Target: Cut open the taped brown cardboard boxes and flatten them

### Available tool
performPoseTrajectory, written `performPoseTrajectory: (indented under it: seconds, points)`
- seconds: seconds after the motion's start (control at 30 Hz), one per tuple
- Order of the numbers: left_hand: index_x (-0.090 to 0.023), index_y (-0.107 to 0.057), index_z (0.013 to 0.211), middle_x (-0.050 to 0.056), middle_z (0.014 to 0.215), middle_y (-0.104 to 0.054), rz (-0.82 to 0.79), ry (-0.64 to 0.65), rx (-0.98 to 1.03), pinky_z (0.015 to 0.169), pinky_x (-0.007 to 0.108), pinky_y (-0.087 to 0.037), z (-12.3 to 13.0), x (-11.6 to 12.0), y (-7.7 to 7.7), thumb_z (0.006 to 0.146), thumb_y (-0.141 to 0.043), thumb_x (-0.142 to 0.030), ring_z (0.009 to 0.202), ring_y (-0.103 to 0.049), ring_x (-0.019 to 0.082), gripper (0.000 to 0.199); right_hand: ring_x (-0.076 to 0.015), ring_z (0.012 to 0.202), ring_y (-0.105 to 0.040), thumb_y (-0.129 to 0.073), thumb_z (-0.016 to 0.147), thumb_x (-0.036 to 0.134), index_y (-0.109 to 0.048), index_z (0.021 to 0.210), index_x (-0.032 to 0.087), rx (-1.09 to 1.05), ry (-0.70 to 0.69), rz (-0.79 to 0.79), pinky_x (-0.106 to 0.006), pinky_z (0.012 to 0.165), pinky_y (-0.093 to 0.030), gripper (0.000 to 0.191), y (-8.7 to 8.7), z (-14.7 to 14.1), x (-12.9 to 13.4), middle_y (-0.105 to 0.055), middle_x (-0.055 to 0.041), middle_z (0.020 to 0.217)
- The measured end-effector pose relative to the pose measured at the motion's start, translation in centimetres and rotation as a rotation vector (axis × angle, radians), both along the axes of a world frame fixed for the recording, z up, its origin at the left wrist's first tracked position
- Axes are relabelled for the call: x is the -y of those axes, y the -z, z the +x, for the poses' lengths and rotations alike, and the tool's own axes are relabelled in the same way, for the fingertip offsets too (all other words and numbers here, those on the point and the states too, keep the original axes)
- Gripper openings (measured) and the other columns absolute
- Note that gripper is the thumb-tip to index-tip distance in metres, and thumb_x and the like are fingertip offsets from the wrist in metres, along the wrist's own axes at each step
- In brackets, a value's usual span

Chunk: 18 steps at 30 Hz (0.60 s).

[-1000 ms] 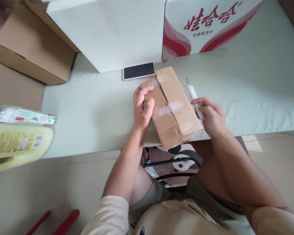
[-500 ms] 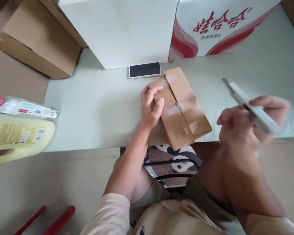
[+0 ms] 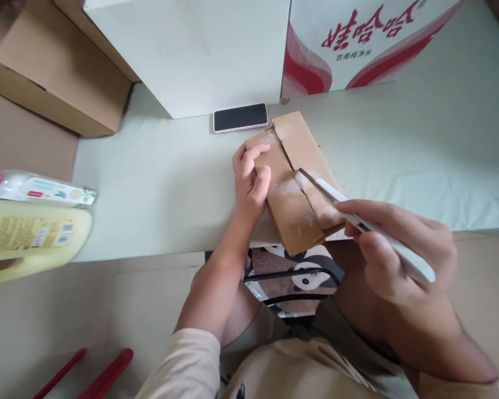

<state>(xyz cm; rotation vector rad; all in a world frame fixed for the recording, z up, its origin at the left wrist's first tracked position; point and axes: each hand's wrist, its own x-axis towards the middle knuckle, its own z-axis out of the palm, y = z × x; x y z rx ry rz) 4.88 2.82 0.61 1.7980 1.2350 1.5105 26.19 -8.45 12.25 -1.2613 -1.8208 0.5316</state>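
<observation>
A small brown cardboard box, with clear tape across its flaps, lies tilted near the table's front edge. My left hand grips its left side, fingers and thumb on the top. In my right hand is a white utility knife, its blade extended. The blade tip is over the seam at the middle of the box top, by the tape; whether it touches is hard to tell.
A black-screened phone lies behind the box, before a large white box and a red-and-white carton. Brown cartons stand back left. A clear bottle and a yellow jug lie at the left.
My right hand has moved left with the knife, whose blade now points at the seam of the box. My left hand keeps its hold, and the view has shifted slightly.
</observation>
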Motion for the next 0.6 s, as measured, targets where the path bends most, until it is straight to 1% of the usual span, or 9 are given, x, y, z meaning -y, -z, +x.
performPoseTrajectory:
  seconds: [0.1,0.2,0.3,0.37,0.4,0.5,0.53,0.6]
  points:
    - [-0.032,-0.056,0.134,0.008,0.140,-0.052,-0.007,-0.001,0.001,0.114,0.042,-0.047,0.0,0.1,0.0,0.103,-0.041,-0.061,0.136,-0.053,0.027,0.045,-0.0127,0.061,-0.060,-0.055,0.101,0.033,-0.073,0.112,0.022,0.025,-0.020,0.048,-0.027,0.053,-0.045,0.023,0.2,-0.1,-0.1,-0.070,-0.0028,0.082]
    - [-0.031,-0.056,0.132,0.008,0.139,-0.052,-0.015,-0.013,-0.001,0.113,0.042,-0.048,0.0,0.2,-0.2,0.103,-0.040,-0.062,0.135,-0.053,0.027,0.046,-0.0120,0.059,-0.058,-0.057,0.099,0.033,-0.069,0.108,0.022,0.077,-0.038,0.111,-0.027,0.055,-0.046,0.019,0.1,-0.3,0.0,-0.070,-0.0017,0.079]
    - [-0.031,-0.056,0.132,0.008,0.139,-0.051,-0.029,-0.016,-0.002,0.113,0.041,-0.047,0.1,0.3,-0.3,0.103,-0.040,-0.061,0.132,-0.055,0.026,0.045,-0.0132,0.061,-0.060,-0.060,0.098,0.033,-0.067,0.105,0.024,0.167,-0.042,0.104,-0.028,0.056,-0.047,0.013,-0.3,-0.7,0.0,-0.069,-0.0011,0.078]
    - [-0.031,-0.056,0.133,0.008,0.140,-0.051,-0.023,-0.012,-0.011,0.114,0.041,-0.047,0.0,0.4,-0.3,0.103,-0.040,-0.060,0.133,-0.054,0.026,0.044,-0.0154,0.062,-0.060,-0.060,0.098,0.032,-0.066,0.103,0.026,0.195,-0.009,0.070,-0.031,0.058,-0.047,0.010,-0.5,-1.1,-0.1,-0.070,-0.0017,0.079]
    - [-0.032,-0.056,0.133,0.008,0.140,-0.052,-0.015,-0.010,-0.017,0.114,0.041,-0.047,0.0,0.3,-0.3,0.104,-0.040,-0.059,0.134,-0.054,0.026,0.043,-0.0161,0.061,-0.060,-0.059,0.098,0.031,-0.066,0.101,0.027,0.197,-0.003,0.074,-0.032,0.057,-0.047,0.009,-0.4,-1.3,-0.2,-0.069,-0.0017,0.077]
    - [-0.033,-0.055,0.133,0.007,0.140,-0.052,0.003,-0.012,-0.012,0.114,0.041,-0.047,0.0,0.2,0.0,0.104,-0.040,-0.058,0.134,-0.054,0.025,0.041,-0.0161,0.058,-0.059,-0.060,0.095,0.029,-0.066,0.097,0.027,0.221,-0.043,0.106,-0.032,0.053,-0.044,0.006,-0.2,-1.5,-0.3,-0.067,-0.0006,0.072]
    - [-0.033,-0.055,0.133,0.007,0.140,-0.052,0.002,-0.014,-0.009,0.114,0.041,-0.047,0.0,0.1,0.2,0.104,-0.040,-0.057,0.134,-0.054,0.025,0.041,-0.0156,0.057,-0.059,-0.061,0.093,0.028,-0.066,0.096,0.026,0.213,-0.059,0.140,-0.031,0.052,-0.044,0.006,0.0,-1.4,-0.3,-0.066,-0.0004,0.070]
    - [-0.034,-0.055,0.133,0.007,0.140,-0.052,0.006,-0.019,-0.014,0.115,0.042,-0.046,0.0,-0.1,0.4,0.104,-0.039,-0.056,0.136,-0.053,0.026,0.040,-0.0151,0.056,-0.057,-0.061,0.091,0.030,-0.067,0.094,0.025,0.142,-0.040,0.158,-0.032,0.053,-0.044,0.009,0.1,-0.9,-0.1,-0.064,0.0000,0.067]
